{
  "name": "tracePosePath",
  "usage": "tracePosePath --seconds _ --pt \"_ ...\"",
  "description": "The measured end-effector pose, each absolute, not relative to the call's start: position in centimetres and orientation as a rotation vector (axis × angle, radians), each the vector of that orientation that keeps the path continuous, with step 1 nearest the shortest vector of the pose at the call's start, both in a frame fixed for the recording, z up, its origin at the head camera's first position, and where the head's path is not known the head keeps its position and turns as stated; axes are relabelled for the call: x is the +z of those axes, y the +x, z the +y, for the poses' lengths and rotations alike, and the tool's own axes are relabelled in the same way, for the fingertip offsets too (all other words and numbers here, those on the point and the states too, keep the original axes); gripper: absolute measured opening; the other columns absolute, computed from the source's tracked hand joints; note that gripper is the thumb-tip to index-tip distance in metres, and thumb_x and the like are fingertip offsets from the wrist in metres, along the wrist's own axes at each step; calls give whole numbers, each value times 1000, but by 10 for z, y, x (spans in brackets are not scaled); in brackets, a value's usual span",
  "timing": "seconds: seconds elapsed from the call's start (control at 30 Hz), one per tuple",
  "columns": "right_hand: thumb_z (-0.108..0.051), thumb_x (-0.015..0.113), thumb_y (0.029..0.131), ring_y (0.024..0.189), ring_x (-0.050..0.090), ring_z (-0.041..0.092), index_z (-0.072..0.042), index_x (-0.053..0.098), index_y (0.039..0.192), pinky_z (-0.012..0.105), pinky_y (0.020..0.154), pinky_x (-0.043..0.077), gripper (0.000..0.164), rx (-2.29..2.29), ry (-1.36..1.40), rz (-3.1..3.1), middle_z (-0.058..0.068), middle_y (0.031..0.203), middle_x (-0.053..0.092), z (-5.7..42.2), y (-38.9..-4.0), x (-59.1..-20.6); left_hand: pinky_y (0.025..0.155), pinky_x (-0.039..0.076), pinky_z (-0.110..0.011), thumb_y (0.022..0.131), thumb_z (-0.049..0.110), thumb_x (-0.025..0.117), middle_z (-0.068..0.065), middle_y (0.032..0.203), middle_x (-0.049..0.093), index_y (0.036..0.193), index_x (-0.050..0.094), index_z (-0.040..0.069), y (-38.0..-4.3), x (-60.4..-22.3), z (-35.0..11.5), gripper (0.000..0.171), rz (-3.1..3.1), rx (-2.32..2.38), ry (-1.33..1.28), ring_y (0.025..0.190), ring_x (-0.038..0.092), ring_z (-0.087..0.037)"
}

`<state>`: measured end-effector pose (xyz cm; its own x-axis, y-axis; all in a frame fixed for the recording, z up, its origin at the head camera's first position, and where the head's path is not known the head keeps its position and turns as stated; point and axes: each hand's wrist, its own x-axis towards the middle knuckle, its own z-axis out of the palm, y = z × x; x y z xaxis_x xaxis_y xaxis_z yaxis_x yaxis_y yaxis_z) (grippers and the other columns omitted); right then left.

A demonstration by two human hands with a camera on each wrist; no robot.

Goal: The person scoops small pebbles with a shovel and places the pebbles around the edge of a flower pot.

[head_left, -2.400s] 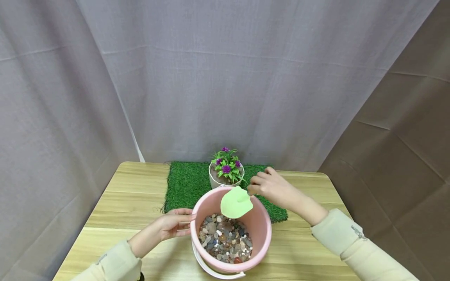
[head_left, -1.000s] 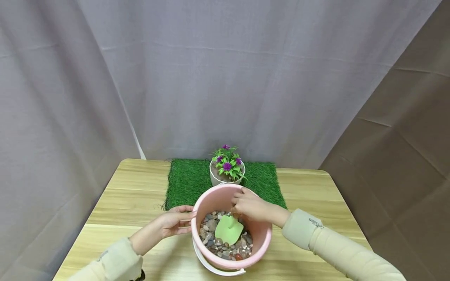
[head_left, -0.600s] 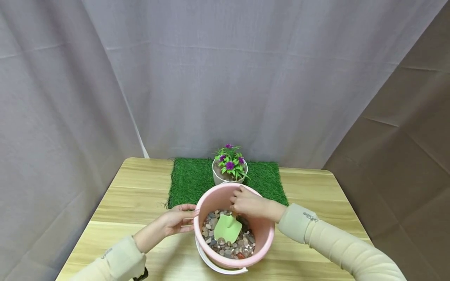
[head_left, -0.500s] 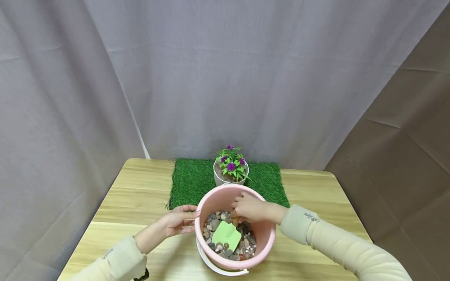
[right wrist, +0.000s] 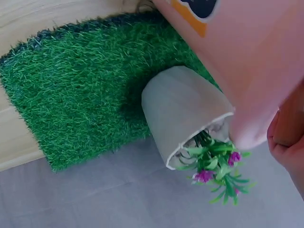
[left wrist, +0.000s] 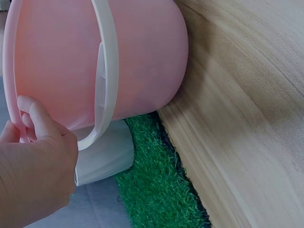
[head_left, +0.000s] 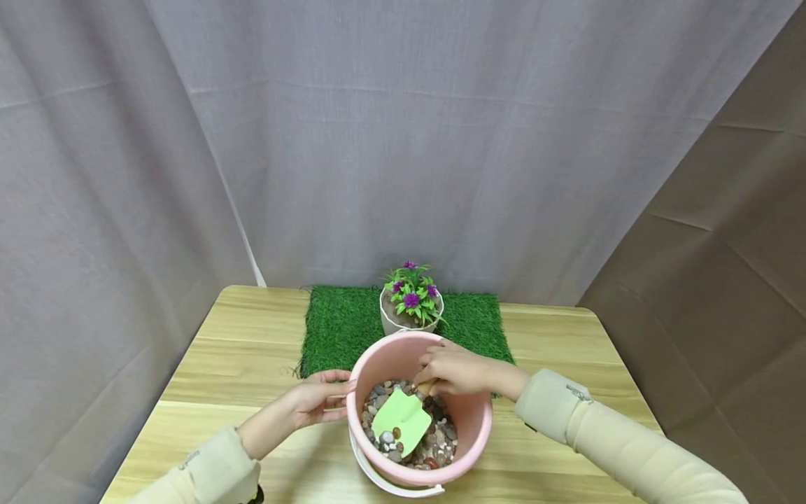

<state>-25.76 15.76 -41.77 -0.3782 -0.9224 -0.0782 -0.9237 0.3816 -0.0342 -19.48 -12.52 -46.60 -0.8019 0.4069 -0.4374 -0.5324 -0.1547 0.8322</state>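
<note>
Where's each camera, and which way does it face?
Head: on the person's head, facing forward and down into the pink bucket; left hand, right hand and sleeves show.
Left wrist: on that wrist, facing the bucket's side; the left hand gripping its rim shows.
Right wrist: on that wrist, facing the flowerpot; part of the right hand shows.
Both wrist views share bucket, flowerpot and grass mat.

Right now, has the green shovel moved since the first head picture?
Yes. In the head view, the green shovel moved from near the far rim of the pink bucket down among the pebbles.
</note>
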Motion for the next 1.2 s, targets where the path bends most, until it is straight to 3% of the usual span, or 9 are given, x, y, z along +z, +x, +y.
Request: tracePosePath --seconds 0.4,0.6,0.9,1.2 --pt "-25 69 79 89 55 8 -22 70 108 21 75 37 28 -188 -1631 2582 -7 98 66 180 -262 -405 73 60 -20 91 10 61 3 80 67 103 58 13 -195 -461 -125 13 1513 2009 -141 73 64 -5" --pt "-23 70 80 90 56 11 -19 71 107 25 77 39 28 -256 -1615 2622 -5 100 68 190 -269 -393 72 61 -20 90 9 62 3 77 67 93 60 18 -196 -461 -125 9 1499 2013 -150 72 64 -5" --pt "-17 72 79 94 59 18 -14 71 108 36 83 45 28 -377 -1501 2691 0 101 68 200 -276 -379 72 61 -19 91 9 60 4 77 67 97 59 16 -196 -463 -127 9 1505 2005 -145 72 65 -4" --pt "-16 72 79 93 59 20 -12 71 105 39 85 46 26 -431 -1454 2750 2 101 67 212 -281 -375 72 61 -20 91 9 60 4 79 67 97 59 16 -196 -463 -127 9 1496 2003 -137 73 65 -5"
